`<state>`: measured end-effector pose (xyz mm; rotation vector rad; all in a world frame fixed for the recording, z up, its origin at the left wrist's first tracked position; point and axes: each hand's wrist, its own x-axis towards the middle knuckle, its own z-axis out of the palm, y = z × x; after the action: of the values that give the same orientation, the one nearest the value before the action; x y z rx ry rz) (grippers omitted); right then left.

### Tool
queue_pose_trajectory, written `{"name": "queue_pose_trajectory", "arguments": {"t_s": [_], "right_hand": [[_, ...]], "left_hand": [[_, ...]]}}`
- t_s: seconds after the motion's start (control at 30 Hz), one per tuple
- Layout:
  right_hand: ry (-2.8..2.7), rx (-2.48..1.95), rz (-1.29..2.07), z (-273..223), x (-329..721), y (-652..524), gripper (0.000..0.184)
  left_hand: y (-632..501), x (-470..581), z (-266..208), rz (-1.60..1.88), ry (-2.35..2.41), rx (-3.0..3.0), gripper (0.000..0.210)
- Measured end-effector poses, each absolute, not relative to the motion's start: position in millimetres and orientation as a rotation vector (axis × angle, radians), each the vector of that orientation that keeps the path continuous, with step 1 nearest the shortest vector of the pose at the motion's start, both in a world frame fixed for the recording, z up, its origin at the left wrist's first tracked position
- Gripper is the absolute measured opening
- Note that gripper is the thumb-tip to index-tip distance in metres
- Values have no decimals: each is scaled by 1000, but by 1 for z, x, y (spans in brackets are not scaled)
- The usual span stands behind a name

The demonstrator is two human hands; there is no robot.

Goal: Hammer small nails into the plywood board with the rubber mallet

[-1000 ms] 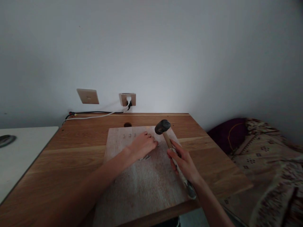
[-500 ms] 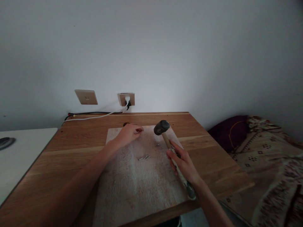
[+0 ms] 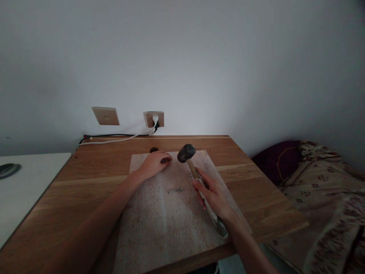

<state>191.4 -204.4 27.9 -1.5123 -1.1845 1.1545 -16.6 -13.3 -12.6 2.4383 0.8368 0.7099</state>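
My right hand (image 3: pixel 212 192) is wrapped round the wooden handle of a hammer (image 3: pixel 186 153) with a thick black head. The head is raised over the far part of a worn, whitish board (image 3: pixel 159 228), and the handle slants down towards me. At the board's far side, my left hand (image 3: pixel 155 163) has its fingers pinched together close to the surface. What lies between those fingertips is too small and dark to make out. Several loose nails (image 3: pixel 175 190) lie in a small group at the middle of the board, between my two hands.
The board rests on a wooden table (image 3: pixel 242 179) against the wall. A small dark round object (image 3: pixel 154 150) is just beyond the board. Cables (image 3: pixel 122 140) run along the back to a wall socket (image 3: pixel 159 120). A white surface (image 3: pixel 31 190) is at left; patterned bedding (image 3: pixel 316 190) is at right.
The hammer and my right hand have moved left, bringing the head nearer to my left hand. My left fingers have shifted slightly at the same spot. The view has turned a little.
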Motion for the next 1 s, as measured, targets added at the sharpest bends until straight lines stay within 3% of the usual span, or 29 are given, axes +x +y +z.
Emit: {"name": "queue_pose_trajectory", "arguments": {"t_s": [0.1, 0.27, 0.4, 0.8, 0.9, 1.0], "right_hand": [[-1224, -1495, 1166, 28, 187, -200, 63], [-1273, -1486, 1159, 26, 180, -192, 68], [-1330, -1513, 1166, 20, 179, -189, 69], [-1205, -1515, 1066, 33, 204, -202, 70], [-1107, -1518, 995, 34, 219, -209, 68], [-1041, -1530, 956, 35, 229, -215, 70]], "left_hand": [[-15, -14, -12, 723, 878, 2386, 20], [-14, -12, -16, 720, 916, 2206, 62], [-12, -12, -20, 744, 904, 2217, 67], [-36, -6, 14, 660, 1015, 2649, 42], [-66, 20, 25, 592, 753, 2897, 37], [-95, 52, 30, 314, 524, 3135, 13]]}}
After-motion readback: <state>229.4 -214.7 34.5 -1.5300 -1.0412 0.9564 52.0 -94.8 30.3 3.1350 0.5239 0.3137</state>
